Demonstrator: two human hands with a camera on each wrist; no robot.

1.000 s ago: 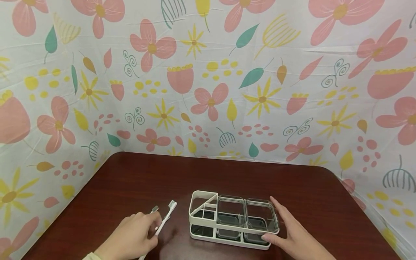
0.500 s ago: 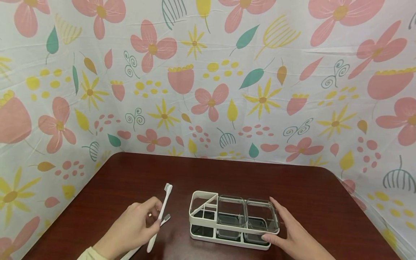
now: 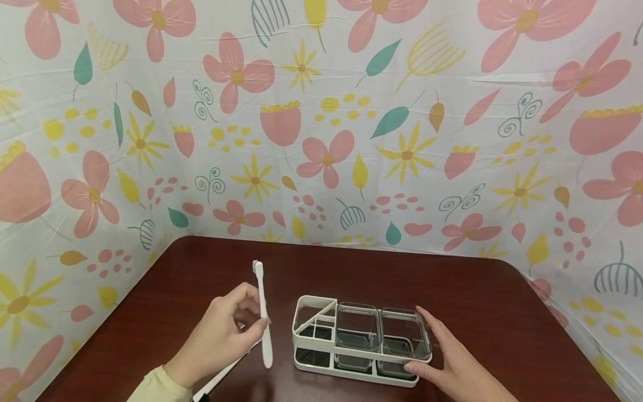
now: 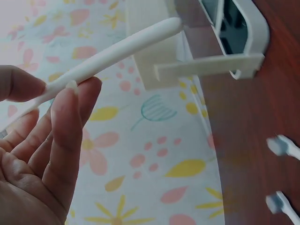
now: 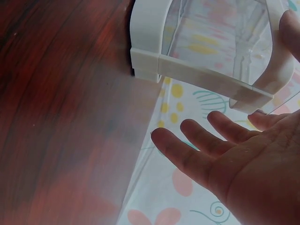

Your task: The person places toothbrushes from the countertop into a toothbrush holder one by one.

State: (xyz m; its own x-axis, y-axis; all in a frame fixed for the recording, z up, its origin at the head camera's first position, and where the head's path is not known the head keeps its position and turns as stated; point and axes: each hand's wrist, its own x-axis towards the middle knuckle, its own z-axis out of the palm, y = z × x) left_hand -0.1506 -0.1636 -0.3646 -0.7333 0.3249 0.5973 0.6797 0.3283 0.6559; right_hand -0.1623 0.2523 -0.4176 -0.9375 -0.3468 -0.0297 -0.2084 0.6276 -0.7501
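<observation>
My left hand [image 3: 221, 329] pinches a white toothbrush [image 3: 264, 312] between thumb and fingers. The brush stands nearly upright in the head view, bristles at the top, and its smooth handle end [image 4: 154, 35] points toward the holder in the left wrist view. To the right is a white toothbrush holder [image 3: 361, 352] with a divided section at its left and two clear cups [image 3: 358, 326] side by side. My right hand [image 3: 452, 357] holds the holder's right end, thumb at the front and forefinger behind. Its other fingers [image 5: 183, 157] spread away from the frame in the right wrist view.
Another white toothbrush [image 3: 221, 381] lies on the dark red-brown table [image 3: 351, 268], partly behind my left hand. Two brush heads show in the left wrist view, one upper brush head [image 4: 279, 146] and one lower [image 4: 275, 204]. A flower-patterned cloth [image 3: 321, 139] hangs behind the table.
My left hand has raised the toothbrush off the table, moved it right and turned it nearly upright. A second brush stays lying below. The right hand and the holder have not moved.
</observation>
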